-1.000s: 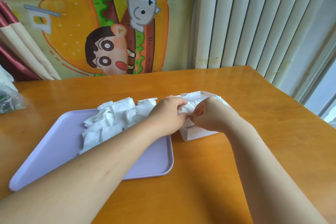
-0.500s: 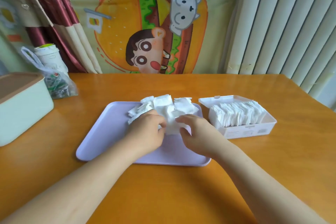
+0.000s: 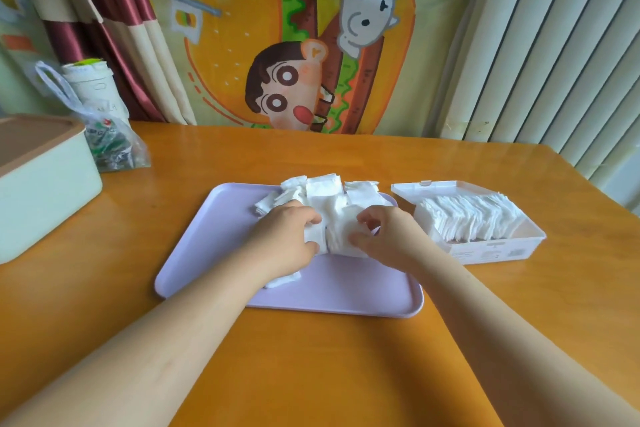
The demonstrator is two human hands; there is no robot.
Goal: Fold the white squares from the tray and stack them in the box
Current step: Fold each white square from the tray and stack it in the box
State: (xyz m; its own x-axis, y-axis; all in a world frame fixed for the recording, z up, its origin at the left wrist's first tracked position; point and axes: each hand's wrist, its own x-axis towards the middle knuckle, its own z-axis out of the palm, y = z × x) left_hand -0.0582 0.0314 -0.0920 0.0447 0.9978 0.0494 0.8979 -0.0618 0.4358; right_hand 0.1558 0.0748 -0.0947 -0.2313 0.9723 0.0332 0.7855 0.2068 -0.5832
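Left hand (image 3: pixel 287 241) and right hand (image 3: pixel 386 239) each pinch an edge of one white square (image 3: pixel 341 236) over the lilac tray (image 3: pixel 207 253), in front of the loose pile of squares (image 3: pixel 323 189), with the part-filled box (image 3: pixel 502 251) just right of the tray.

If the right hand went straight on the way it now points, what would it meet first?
The pile of white squares on the tray: the right hand points forward-left, its fingers pinching the nearest one. The left hand seems just beside that line, though depth is unclear.
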